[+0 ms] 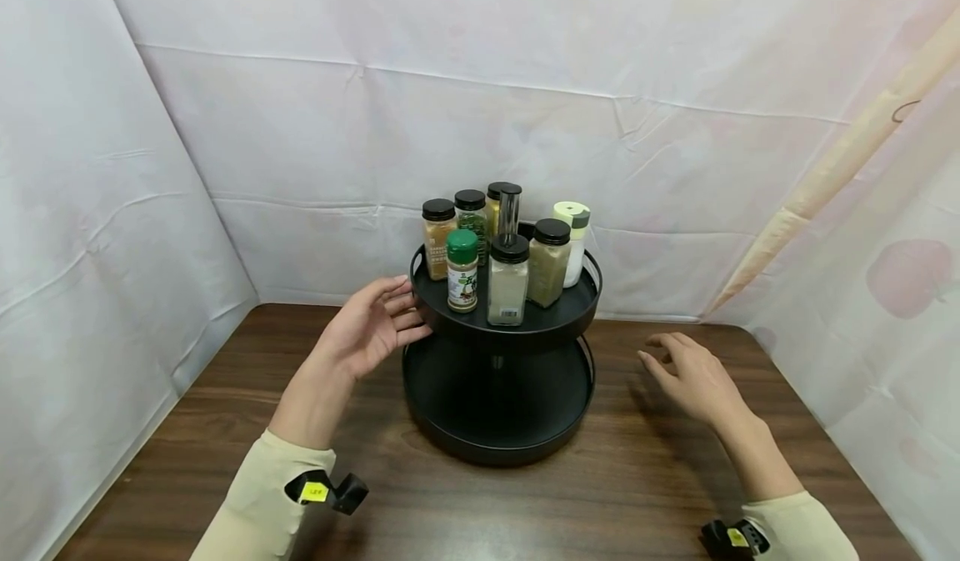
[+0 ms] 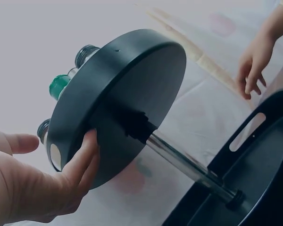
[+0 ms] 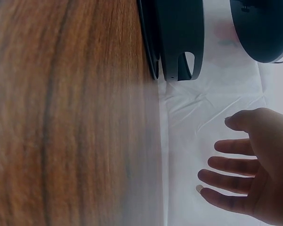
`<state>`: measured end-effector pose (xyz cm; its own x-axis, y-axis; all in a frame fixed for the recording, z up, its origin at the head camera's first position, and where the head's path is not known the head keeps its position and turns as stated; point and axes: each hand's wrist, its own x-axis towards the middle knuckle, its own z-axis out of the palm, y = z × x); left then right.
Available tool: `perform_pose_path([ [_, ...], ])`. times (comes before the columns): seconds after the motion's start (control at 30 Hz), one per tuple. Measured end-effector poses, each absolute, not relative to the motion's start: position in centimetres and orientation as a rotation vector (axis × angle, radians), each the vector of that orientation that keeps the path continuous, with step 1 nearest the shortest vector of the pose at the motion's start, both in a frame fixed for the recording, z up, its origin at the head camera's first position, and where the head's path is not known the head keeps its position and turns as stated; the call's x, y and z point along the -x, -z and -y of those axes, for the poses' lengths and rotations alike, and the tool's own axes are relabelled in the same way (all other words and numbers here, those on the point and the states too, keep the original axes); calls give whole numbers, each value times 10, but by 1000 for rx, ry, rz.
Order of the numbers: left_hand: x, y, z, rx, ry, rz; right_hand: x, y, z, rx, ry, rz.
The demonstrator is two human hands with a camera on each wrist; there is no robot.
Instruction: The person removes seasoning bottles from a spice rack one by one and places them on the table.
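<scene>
A black two-tier turntable rack (image 1: pixel 480 448) stands on the table. Its upper tray (image 1: pixel 427 311) carries several spice jars, among them a green-capped bottle (image 1: pixel 462 282), a black-capped jar of pale powder (image 1: pixel 508 294) and a white shaker (image 1: pixel 573 252). My left hand (image 1: pixel 371 328) is at the upper tray's left side, fingers loosely extended. In the left wrist view, fingertips (image 2: pixel 90 139) reach the underside of the upper tray, beside its handle slot, with the thumb apart from the wall. My right hand (image 1: pixel 693 378) hovers right of the rack, holding nothing, fingers relaxed and spread.
The lower tray (image 1: pixel 495 403) holds nothing, and a metal post (image 2: pixel 188 162) joins it to the upper one. Brown wood-grain table (image 1: pixel 637 494) surrounds the rack. White cloth (image 1: pixel 375 127) hangs close behind and at both sides, with a cream-wrapped pole (image 1: pixel 840 165) at the right.
</scene>
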<state>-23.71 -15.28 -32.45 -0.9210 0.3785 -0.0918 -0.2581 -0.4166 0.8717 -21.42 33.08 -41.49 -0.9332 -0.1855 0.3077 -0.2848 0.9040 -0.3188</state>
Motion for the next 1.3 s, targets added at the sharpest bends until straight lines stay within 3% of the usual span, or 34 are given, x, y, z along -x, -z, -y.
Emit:
perform_pose_path([
  [1.3, 237, 331, 139, -99, -2478, -1330, 214, 415, -328, -357, -546, 2807],
])
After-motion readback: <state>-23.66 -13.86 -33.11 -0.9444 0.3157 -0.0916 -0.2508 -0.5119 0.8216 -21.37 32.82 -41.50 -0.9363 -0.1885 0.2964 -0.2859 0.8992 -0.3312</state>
